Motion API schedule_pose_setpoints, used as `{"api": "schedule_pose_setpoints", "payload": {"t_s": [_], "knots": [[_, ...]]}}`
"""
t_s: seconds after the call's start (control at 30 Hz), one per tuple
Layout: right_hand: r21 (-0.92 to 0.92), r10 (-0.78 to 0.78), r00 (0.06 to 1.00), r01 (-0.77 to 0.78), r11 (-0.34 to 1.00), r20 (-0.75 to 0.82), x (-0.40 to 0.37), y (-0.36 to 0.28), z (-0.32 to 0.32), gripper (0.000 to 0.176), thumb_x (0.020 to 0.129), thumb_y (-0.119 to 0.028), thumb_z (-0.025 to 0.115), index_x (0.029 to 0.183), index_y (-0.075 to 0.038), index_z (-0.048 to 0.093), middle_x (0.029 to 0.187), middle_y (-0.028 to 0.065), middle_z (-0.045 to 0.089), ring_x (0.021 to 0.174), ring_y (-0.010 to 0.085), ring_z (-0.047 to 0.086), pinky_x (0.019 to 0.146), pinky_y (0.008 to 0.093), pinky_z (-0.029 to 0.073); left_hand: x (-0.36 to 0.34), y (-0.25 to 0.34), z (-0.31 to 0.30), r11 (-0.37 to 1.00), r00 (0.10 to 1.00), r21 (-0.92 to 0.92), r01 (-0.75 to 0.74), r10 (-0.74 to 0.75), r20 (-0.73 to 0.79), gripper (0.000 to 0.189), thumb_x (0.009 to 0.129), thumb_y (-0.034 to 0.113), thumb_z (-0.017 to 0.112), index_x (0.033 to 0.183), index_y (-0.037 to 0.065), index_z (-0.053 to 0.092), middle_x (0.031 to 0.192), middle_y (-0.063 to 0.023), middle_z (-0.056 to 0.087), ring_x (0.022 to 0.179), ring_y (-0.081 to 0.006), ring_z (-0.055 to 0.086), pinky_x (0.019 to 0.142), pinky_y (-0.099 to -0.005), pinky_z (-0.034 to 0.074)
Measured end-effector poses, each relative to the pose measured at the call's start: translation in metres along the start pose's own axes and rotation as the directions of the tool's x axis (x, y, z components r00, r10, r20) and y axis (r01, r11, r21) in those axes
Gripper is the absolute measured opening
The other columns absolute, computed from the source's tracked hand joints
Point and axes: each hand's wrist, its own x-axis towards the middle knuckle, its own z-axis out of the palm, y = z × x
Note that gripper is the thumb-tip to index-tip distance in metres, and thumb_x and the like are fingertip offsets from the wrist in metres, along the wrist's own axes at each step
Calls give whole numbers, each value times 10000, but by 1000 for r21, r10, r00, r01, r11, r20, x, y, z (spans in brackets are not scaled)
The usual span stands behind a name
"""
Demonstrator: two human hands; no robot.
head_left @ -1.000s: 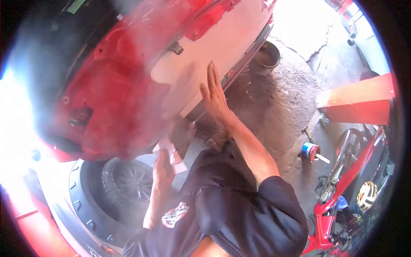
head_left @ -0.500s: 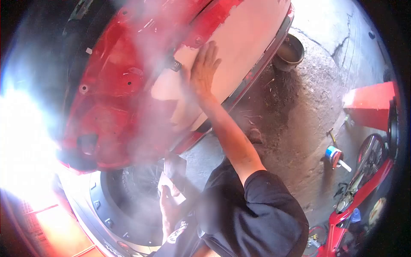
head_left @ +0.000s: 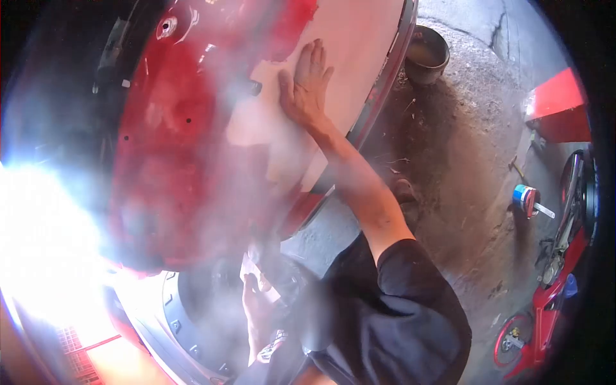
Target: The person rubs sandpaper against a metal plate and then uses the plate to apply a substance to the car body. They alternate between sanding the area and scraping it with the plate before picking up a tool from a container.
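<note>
My right hand (head_left: 309, 88) lies with fingers spread on the pale, smooth patch (head_left: 353, 51) of a red car panel (head_left: 167, 115). Its thumb points left, toward a small dark fitting (head_left: 255, 87) at the patch's edge. Lower down, near the wheel, my left hand (head_left: 254, 301) is closed on a pale flat piece (head_left: 268, 292), partly blurred by glare. Whitish haze or lens smear covers the lower part of the panel.
A round bucket (head_left: 427, 54) stands on the dusty floor beyond the panel's edge. At the right are a blue-and-red tin (head_left: 525, 199) with a pale stick, a red box-like object (head_left: 558, 106) and a red motorbike (head_left: 545, 308). A dark wheel (head_left: 205, 308) sits below the panel.
The view has turned, so floor objects appear shifted. My right hand remains flat on the pale patch, its thumb now spread visibly to the left. My left hand still holds the pale piece.
</note>
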Motion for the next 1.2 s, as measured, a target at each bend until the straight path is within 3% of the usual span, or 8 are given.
{"api": "schedule_pose_setpoints", "payload": {"t_s": [0.1,0.2,0.4,0.5,0.57,0.7,0.8,1.2], "knots": [[-2,-17,999,17,1000,28,-30,-8,3,841,908,-358,536,1496,89,133,1575,296,82,1463,463,72,1122,655,97,0,1,-16,1000,999,1,11,-11,34,383,995,352,538,1169,18,607,802,-12,651,594,-120,646,515,-266,555],[-3,-44,994,44,999,96,-85,-24,7,853,900,-362,546,1494,91,135,1572,307,75,1457,482,71,1122,657,95,5,2,-18,993,994,-114,18,-29,-103,382,997,355,533,1185,29,598,730,-7,628,529,-130,633,467,-270,541],[7,-13,930,11,1000,368,-190,-40,13,860,892,-370,552,1489,96,146,1565,323,69,1453,496,69,1121,660,91,16,6,-24,995,998,-93,45,-41,43,395,998,360,528,1214,33,571,649,6,583,508,-132,625,468,-289,558],[50,-32,939,16,999,342,-185,-39,6,846,900,-369,546,1489,96,155,1571,314,61,1459,482,64,1121,665,83,18,8,-18,998,999,-55,38,-36,37,392,998,366,526,1211,41,574,643,7,577,505,-135,624,473,-296,567],[-131,45,970,-14,991,238,-115,-21,16,822,916,-355,526,1490,98,151,1577,304,51,1469,453,56,1134,644,79,12,10,-9,994,998,-103,46,-51,-37,385,996,358,534,1213,43,574,671,2,598,516,-126,624,465,-288,557],[128,285,955,-274,953,-75,2,8,7,755,959,-313,470,1482,121,141,1575,303,66,1473,425,68,1156,591,80,6,7,-24,1000,1000,19,-15,15,19,379,988,326,559,1204,14,573,757,-18,650,551,-98,613,480,-272,556],[121,279,957,-269,956,-80,-15,0,15,762,992,-407,347,1490,115,99,1573,306,73,1469,448,36,1170,553,39,1,9,-18,994,994,-102,27,-38,-98,374,985,304,571,1183,-13,579,799,-21,660,576,-77,587,521,-254,565],[84,142,972,-160,984,189,-217,-77,36,867,929,-396,499,1510,73,58,1573,317,-11,1459,490,1,1134,636,29,-5,14,-19,998,1000,-66,10,-9,15,364,981,302,579,1196,9,583,720,-11,612,558,-90,580,538,-262,561]]}}
